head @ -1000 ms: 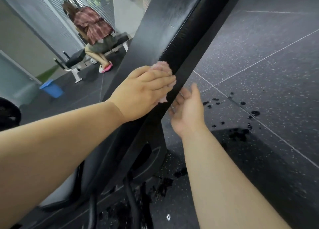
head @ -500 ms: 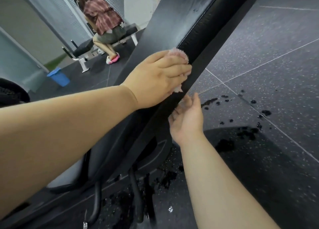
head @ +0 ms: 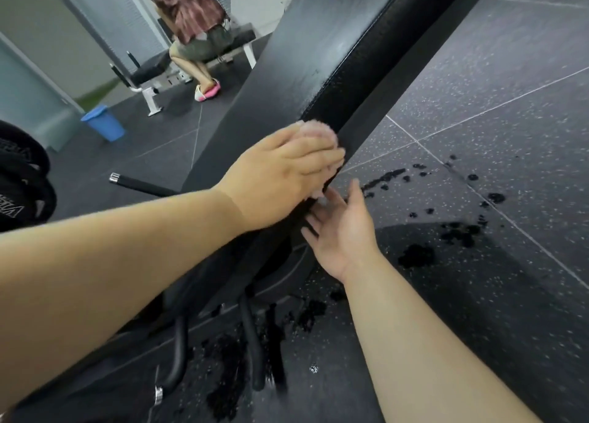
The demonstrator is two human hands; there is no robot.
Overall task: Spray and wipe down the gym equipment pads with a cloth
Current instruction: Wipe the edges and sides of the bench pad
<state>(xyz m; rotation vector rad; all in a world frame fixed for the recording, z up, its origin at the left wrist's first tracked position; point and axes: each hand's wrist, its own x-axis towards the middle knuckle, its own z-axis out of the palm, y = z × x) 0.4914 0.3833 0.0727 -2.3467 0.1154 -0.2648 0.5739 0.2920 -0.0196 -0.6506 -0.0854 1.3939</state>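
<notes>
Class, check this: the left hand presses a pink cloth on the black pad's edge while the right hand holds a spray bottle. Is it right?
No: the head view shows the right hand open and empty; the left hand presses the pink cloth on the edge of the black pad.

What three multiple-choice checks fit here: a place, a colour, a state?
1. Where is the cloth?
A) held against the pad edge by the left hand
B) draped over a chair
C) hung on a hook
2. What colour is the cloth?
A) blue
B) pink
C) green
3. How is the right hand?
A) gripping a spray bottle
B) open, holding nothing
C) clenched in a fist
Answers: A, fabric pokes out around that hand; B, it is pale pink; B, palm and fingers are spread.
</notes>
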